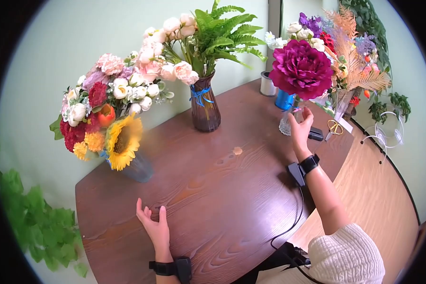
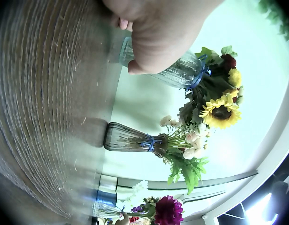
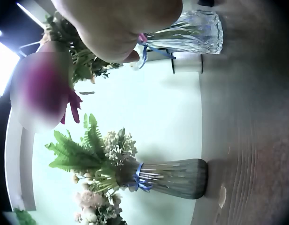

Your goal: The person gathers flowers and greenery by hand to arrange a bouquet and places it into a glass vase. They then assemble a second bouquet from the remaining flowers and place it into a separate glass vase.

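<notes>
My right hand (image 1: 299,127) is at the neck of a small clear glass vase (image 1: 285,125), thumb and fingers apart with a pink and blue ribbon (image 3: 143,44) showing beside them. A large magenta peony (image 1: 302,68) rises above that hand. In the right wrist view the hand hides part of the vase's neck and the stems. My left hand (image 1: 156,228) hovers over the near left of the table with loosely bent fingers and holds nothing. Closest to it stands a clear glass vase (image 1: 136,169) with a mixed bouquet that includes a sunflower (image 1: 124,142).
A dark glass vase (image 1: 206,111) with pale roses and ferns stands near the wall. Behind the peony are a blue container (image 1: 284,100), a white cup (image 1: 268,85) and another bouquet. Scissors (image 1: 335,128) and a black object (image 1: 315,134) lie near the right edge of the brown table (image 1: 213,208).
</notes>
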The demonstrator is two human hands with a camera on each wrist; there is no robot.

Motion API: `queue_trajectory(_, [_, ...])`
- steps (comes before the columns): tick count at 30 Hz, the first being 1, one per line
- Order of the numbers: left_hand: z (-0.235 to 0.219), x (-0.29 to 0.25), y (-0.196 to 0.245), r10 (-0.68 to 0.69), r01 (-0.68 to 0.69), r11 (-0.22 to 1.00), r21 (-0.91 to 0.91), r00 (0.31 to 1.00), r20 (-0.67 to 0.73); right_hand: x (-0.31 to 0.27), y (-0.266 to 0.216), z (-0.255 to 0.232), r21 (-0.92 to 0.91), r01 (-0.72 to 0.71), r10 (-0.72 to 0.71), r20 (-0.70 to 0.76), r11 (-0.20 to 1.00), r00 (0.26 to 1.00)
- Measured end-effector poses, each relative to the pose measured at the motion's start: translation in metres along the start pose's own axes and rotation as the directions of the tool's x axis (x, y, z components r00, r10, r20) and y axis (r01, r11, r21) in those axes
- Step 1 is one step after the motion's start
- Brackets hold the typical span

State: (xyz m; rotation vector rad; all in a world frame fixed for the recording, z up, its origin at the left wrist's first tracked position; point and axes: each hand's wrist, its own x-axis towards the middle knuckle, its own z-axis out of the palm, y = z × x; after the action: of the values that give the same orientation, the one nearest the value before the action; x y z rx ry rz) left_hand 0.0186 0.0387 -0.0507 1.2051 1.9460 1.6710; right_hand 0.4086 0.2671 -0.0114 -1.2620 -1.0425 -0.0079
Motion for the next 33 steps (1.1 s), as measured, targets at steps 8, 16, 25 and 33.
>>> queue_trajectory(8, [0.000, -0.002, -0.001, -0.021, 0.021, 1.000, -0.017, 1.000, -0.001, 0.007, 0.029, 0.020, -0.122, -0.032, 0.053, 0.176, 0.992, 0.983])
queue_trajectory(16, [0.000, 0.000, 0.002, -0.016, 0.016, 1.000, -0.008, 1.000, 0.000, -0.056, -0.023, 0.016, 0.262, -0.206, 0.032, 0.542, 0.943, 0.840])
queue_trajectory(25, [-0.001, 0.000, -0.001, 0.019, -0.019, 1.000, 0.012, 1.000, -0.007, -0.138, -0.102, 0.009, 0.322, -0.009, -0.261, 0.784, 0.947, 0.563])
queue_trajectory(33, [-0.003, 0.001, -0.005, 0.004, -0.004, 1.000, 0.030, 1.000, 0.021, -0.163, -0.123, 0.062, 0.273, 0.057, -0.266, 0.837, 0.960, 0.478])
